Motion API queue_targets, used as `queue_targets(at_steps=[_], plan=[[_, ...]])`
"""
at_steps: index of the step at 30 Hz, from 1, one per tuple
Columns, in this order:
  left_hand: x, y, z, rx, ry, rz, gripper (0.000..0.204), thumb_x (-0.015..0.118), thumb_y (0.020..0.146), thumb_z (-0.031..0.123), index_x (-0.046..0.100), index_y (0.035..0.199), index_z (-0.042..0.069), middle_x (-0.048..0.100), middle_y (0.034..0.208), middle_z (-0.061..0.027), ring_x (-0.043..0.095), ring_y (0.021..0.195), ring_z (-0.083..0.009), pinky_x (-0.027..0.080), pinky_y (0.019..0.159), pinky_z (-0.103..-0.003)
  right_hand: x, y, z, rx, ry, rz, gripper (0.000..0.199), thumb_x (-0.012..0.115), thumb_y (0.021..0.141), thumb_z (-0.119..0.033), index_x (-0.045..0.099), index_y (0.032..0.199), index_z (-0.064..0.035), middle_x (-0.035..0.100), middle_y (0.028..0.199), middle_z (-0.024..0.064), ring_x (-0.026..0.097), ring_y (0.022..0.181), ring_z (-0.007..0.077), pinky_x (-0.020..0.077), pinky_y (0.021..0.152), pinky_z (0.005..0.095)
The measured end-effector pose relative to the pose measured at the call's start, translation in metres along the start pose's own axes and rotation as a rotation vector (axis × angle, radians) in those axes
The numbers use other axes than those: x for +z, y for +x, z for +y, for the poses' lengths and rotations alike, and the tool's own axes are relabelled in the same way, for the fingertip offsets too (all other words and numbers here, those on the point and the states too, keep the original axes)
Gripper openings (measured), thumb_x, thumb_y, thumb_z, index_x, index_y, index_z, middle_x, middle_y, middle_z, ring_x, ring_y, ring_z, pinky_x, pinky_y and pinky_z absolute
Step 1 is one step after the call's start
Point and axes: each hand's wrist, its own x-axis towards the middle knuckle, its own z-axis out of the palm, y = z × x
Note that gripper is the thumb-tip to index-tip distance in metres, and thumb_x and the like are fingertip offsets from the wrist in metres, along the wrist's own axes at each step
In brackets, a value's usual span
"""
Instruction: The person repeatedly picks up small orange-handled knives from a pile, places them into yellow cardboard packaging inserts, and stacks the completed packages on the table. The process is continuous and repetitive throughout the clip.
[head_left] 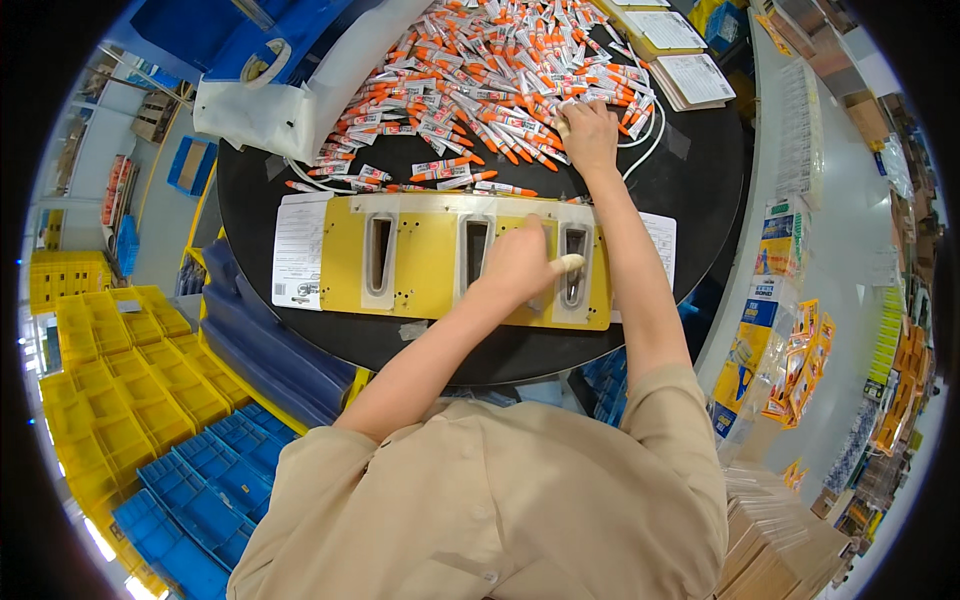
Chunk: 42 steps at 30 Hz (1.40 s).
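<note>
A yellow board (430, 250) with several pale-rimmed oblong slots lies across the near side of the black round table (365, 350). My left hand (518, 262) rests on it by the right-hand slot (575, 240). Its thumb, in a pale finger cot, points out toward that slot, apart from the bent fingers, and nothing shows in its grasp. Farther away, my right hand (592, 138) reaches into a heap of small white squeeze tubes with orange caps (480, 85). Those fingers are bent down and drawn together among the tubes; whatever is between the fingertips is hidden.
Printed sheets (298, 250) stick out from under the board. A white cable (655, 135) curves around the heap's right side. Stacked papers (693, 80) sit at the far right. Yellow bins (130, 370) and blue bins (205, 490) stand at left, cardboard pieces (775, 540) at lower right.
</note>
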Motion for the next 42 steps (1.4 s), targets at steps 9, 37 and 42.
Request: queue_targets(at_steps=[9,37,42], plan=[[-0.046,-0.01,-0.063,0.113,-0.12,0.165,0.032,0.073,0.075,0.019,0.056,0.097,0.004,0.065,0.081,-0.017,0.062,0.074,-0.037,0.048,0.065,-0.044,-0.17,0.0,-0.005,0.043,0.321,-0.613,0.008,0.068,0.079,-0.016,0.069,0.086,-0.0117,0.062,0.075,0.0062,0.055,0.08,0.0245,0.0452,0.072,0.036],[-0.146,-0.044,-0.159,-0.244,0.26,0.084,0.057,0.074,0.073,0.047,0.06,0.107,0.004,0.068,0.09,-0.0134,0.064,0.085,-0.0328,0.049,0.073,-0.042,-0.083,-0.037,-0.143,0.447,0.576,-0.283,0.032,0.063,0.086,-0.015,0.055,0.115,-0.0035,0.061,0.069,0.0113,0.058,0.058,0.0198,0.046,0.058,0.031],[-0.155,-0.048,-0.168,-0.256,0.156,0.14,0.036,0.068,0.081,0.039,0.063,0.098,0.007,0.068,0.09,-0.0134,0.065,0.088,-0.0324,0.05,0.075,-0.042,-0.103,-0.074,-0.186,0.356,0.426,-0.394,0.04,0.073,0.079,-0.023,0.055,0.108,-0.0012,0.056,0.074,0.0131,0.056,0.06,0.0301,0.0455,0.057,0.0384]])
